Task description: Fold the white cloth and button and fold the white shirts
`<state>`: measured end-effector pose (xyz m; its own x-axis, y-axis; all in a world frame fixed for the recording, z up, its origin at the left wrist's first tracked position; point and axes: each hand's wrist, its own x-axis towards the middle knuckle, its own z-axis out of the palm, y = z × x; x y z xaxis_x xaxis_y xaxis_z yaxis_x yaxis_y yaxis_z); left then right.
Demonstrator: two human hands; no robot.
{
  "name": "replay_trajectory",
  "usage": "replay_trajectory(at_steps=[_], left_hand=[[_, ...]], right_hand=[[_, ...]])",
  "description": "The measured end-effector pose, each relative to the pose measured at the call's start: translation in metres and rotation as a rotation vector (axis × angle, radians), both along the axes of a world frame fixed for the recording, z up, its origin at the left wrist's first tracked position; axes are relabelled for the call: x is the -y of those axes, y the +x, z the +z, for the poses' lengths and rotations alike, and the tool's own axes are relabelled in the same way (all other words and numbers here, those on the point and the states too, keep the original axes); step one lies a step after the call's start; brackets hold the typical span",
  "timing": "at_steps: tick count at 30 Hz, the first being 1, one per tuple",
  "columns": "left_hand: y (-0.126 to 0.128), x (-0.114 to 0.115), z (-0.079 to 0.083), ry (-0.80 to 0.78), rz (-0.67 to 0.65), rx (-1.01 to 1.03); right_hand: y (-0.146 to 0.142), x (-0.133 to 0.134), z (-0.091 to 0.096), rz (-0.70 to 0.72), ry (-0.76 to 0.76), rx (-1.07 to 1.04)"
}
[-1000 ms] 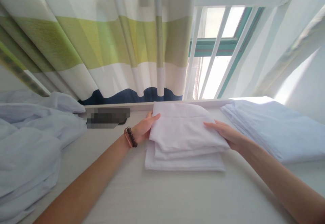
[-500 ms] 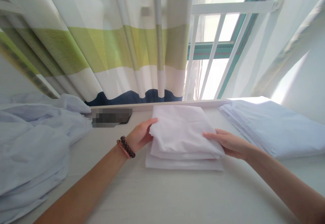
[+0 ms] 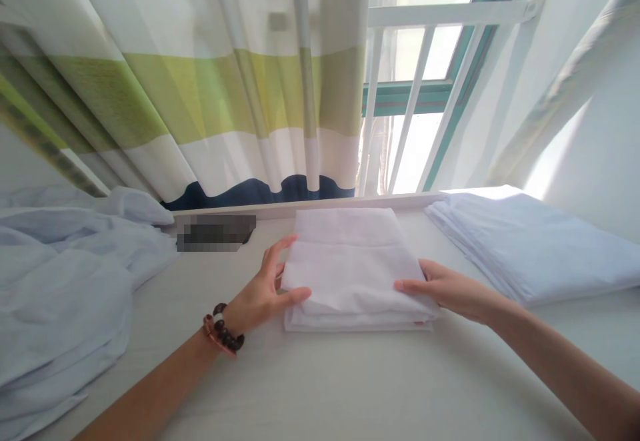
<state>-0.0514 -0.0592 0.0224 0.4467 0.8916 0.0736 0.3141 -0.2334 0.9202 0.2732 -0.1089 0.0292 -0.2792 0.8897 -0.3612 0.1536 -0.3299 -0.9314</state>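
Near surface's rear edge (image 3: 277,210), L hand (image 3: 256,304) spread against, R hand (image 3: 453,292) clamped on, mostly folded wht cloth (image 3: 350,268); RH bundle (image 3: 540,248) appears folded, LH crumpled pile (image 3: 60,281) unfolded.

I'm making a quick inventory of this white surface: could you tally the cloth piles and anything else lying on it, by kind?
Folded white cloth: 2 (middle pile, right pile)
Rumpled white heap: 1
Dark object, pixelated: 1
Total: 4, counting each pile as one
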Motion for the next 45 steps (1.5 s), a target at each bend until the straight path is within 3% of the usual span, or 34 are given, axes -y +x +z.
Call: replay_trajectory(at_steps=[4,8,12,17,19,22,25,30,36,41,45], left_hand=[[0.004,0.01,-0.008,0.312,-0.136,-0.268],[0.008,-0.005,-0.012,0.309,-0.109,-0.295],[0.003,-0.013,-0.009,0.388,-0.13,-0.268],[-0.004,-0.011,-0.01,0.42,-0.152,-0.224],[-0.004,-0.011,-0.011,0.44,-0.149,-0.232],[-0.002,-0.012,-0.012,0.495,-0.148,-0.259],[-0.001,-0.011,-0.012,0.514,-0.139,-0.274],[0.004,-0.01,-0.009,0.513,-0.071,-0.198],[0.002,-0.012,-0.003,0.648,-0.034,-0.176],[-0.01,-0.02,-0.003,0.979,-0.242,-0.402],[-0.011,-0.019,-0.006,1.163,-0.149,-0.548]], right_hand=[[-0.01,-0.001,-0.007,-0.111,0.093,0.031],[-0.015,-0.006,-0.01,-0.207,0.206,0.088],[-0.005,-0.008,-0.002,-0.064,0.166,-0.004],[0.018,0.0,0.017,-0.067,0.161,0.328],[0.023,0.006,0.021,0.022,0.2,0.461],[0.023,0.015,0.021,0.196,0.3,0.688],[0.016,0.018,0.018,0.187,0.492,0.893],[0.003,0.014,0.022,0.273,0.733,0.942],[0.003,0.013,0.03,0.279,0.708,0.906],[0.001,0.01,0.021,0.337,0.537,0.872],[-0.001,0.008,0.018,0.358,0.506,0.863]])
